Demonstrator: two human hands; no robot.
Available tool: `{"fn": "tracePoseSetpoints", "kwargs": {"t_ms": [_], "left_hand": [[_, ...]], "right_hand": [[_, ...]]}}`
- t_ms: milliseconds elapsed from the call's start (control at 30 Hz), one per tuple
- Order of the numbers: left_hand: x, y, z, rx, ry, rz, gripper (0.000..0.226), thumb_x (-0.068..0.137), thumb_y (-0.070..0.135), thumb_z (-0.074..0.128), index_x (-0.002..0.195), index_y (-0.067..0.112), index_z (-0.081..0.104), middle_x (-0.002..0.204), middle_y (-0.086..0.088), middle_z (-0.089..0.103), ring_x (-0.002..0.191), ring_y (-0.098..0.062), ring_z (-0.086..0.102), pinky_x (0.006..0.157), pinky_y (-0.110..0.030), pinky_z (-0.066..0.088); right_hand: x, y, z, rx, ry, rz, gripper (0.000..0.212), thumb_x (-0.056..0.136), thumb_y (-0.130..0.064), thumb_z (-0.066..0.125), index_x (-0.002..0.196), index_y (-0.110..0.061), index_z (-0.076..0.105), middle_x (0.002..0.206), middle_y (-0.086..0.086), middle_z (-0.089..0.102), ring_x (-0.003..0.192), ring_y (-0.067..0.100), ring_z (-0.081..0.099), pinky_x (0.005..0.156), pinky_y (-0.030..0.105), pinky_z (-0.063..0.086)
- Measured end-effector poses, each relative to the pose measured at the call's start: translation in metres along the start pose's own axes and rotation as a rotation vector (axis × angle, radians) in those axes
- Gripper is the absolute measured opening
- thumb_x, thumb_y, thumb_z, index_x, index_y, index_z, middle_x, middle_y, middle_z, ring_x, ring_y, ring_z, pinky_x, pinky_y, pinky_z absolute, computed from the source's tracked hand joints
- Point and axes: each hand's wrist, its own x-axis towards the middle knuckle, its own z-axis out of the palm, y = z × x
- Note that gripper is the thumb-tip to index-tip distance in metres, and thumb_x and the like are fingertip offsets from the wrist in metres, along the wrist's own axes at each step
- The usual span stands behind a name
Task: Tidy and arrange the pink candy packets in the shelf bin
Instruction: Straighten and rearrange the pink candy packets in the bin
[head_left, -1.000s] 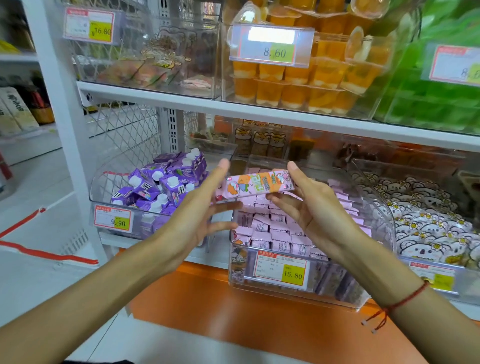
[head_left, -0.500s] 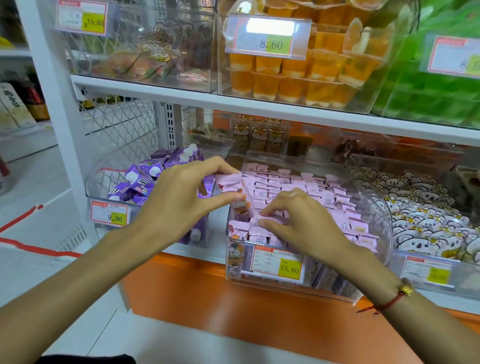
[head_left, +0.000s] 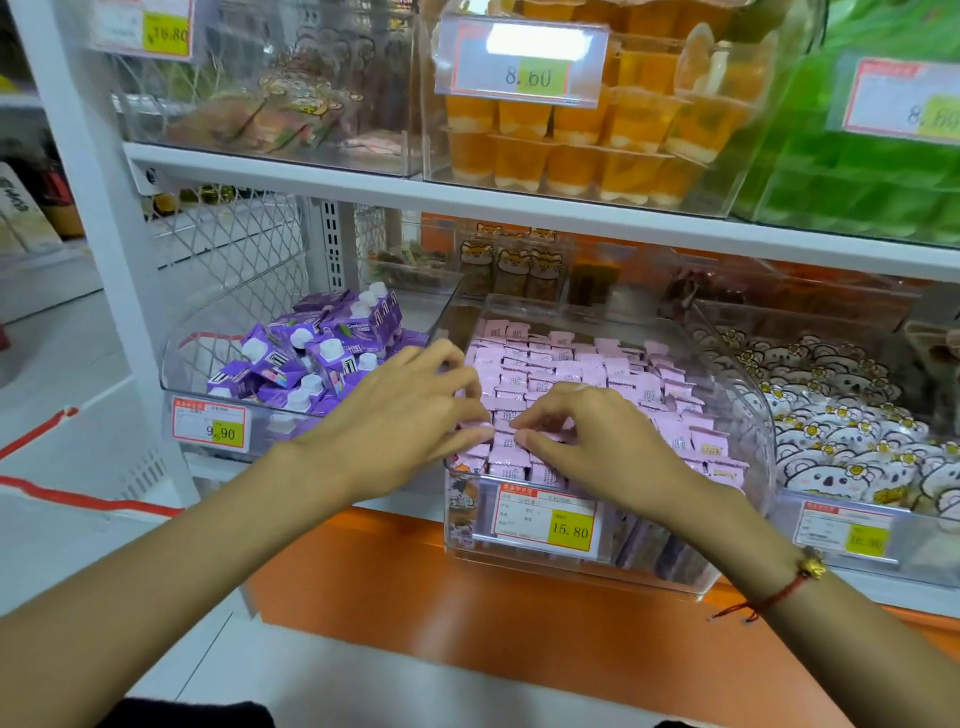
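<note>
Several small pink candy packets (head_left: 582, 364) fill a clear shelf bin (head_left: 737, 395) with a 15.80 price tag (head_left: 545, 519) on its front wall. Both my hands are over the front left part of the bin, fingers bent down into the packets. My left hand (head_left: 405, 415) pinches a pink packet between thumb and fingertips at the bin's left edge. Just to its right, my right hand (head_left: 592, 436) pinches packets in the front rows. The packets under my palms are hidden.
A bin of purple cartons (head_left: 311, 364) stands to the left and a bin of koala-print snacks (head_left: 841, 436) to the right. The white upper shelf (head_left: 519, 205) with orange jelly cups (head_left: 571, 150) hangs above. An orange ledge (head_left: 467, 597) runs below.
A second ago both hands held a long pink pack above the bin. They lowered it into the front left of the bin and now work among the packets there.
</note>
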Motion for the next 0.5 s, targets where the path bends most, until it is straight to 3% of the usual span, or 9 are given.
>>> {"fn": "tracePoseSetpoints", "kwargs": {"t_ms": [100,200,300,433,500], "left_hand": [[-0.011,0.003,0.002,-0.079,0.112,-0.089,0.028,0.095,0.042,0.048,0.111,0.03,0.067,0.123,0.012,0.056,0.117,-0.013,0.041,0.093,-0.031,0.036],[-0.021,0.006,0.005,-0.477,0.312,-0.452,0.029,0.088,0.025,0.062,0.117,0.029,0.059,0.12,0.015,0.053,0.107,-0.006,0.048,0.086,-0.029,0.044],[-0.026,0.01,0.012,-0.788,0.251,-0.697,0.033,0.087,0.026,0.064,0.118,0.031,0.053,0.11,0.021,0.056,0.093,-0.001,0.056,0.078,-0.033,0.051],[-0.021,0.013,0.019,-1.005,0.198,-0.744,0.026,0.091,0.023,0.057,0.115,0.032,0.056,0.114,0.019,0.061,0.093,0.002,0.057,0.084,-0.022,0.046],[-0.017,0.016,0.02,-1.049,0.186,-0.731,0.029,0.088,0.029,0.06,0.115,0.036,0.054,0.114,0.021,0.06,0.09,0.009,0.056,0.082,-0.02,0.046]], "right_hand": [[-0.002,-0.005,0.003,-0.123,0.073,-0.089,0.022,0.093,-0.032,0.055,0.112,-0.028,0.065,0.1,-0.012,0.057,0.098,0.01,0.051,0.071,0.029,0.042],[-0.002,-0.014,0.008,-0.128,0.039,-0.196,0.028,0.097,-0.029,0.048,0.122,-0.026,0.06,0.115,-0.009,0.057,0.106,0.012,0.045,0.081,0.03,0.041],[0.002,-0.016,0.013,-0.142,-0.104,-0.206,0.031,0.099,-0.03,0.042,0.124,-0.023,0.06,0.115,-0.008,0.053,0.102,0.013,0.04,0.085,0.028,0.035],[0.02,-0.011,0.003,0.047,-0.24,-0.14,0.024,0.095,-0.024,0.05,0.111,-0.021,0.068,0.097,-0.012,0.052,0.089,0.01,0.047,0.074,0.026,0.037],[0.033,-0.007,-0.002,0.199,-0.184,-0.042,0.018,0.093,-0.023,0.055,0.1,-0.02,0.071,0.089,-0.013,0.062,0.079,0.009,0.058,0.072,0.026,0.046]]}}
